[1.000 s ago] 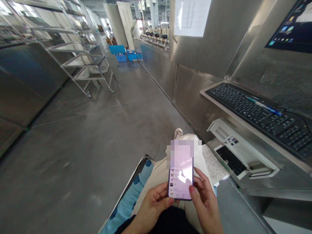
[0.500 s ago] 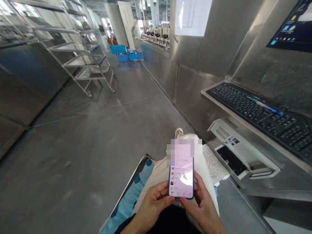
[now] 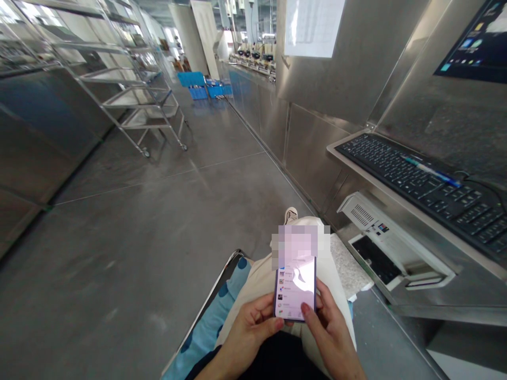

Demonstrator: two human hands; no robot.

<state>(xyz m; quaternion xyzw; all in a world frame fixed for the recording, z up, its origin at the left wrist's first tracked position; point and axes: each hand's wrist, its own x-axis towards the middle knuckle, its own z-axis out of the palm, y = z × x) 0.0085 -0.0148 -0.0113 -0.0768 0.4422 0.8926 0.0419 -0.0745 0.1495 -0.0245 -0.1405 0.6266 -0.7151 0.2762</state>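
A smartphone (image 3: 295,290) with a lit pale screen is held upright over my lap, its upper part blurred out. My left hand (image 3: 247,338) grips its lower left edge, thumb against the bottom corner. My right hand (image 3: 330,335) cups the right edge, and its thumb lies on the lower part of the screen. I am seated, with cream trousers (image 3: 257,279) and one white shoe (image 3: 290,215) showing beyond the phone.
A steel console on the right carries a black keyboard (image 3: 420,182) with a blue pen on it, a monitor (image 3: 475,47) above and a white printer unit (image 3: 392,248) below. A wheeled steel rack (image 3: 134,100) and blue crates (image 3: 198,87) stand down the grey-floored aisle. A blue dotted cushion (image 3: 209,322) lies under me.
My right thumb moved from the phone's right edge down under its bottom, then back up onto the lower screen. The phone stayed almost still.
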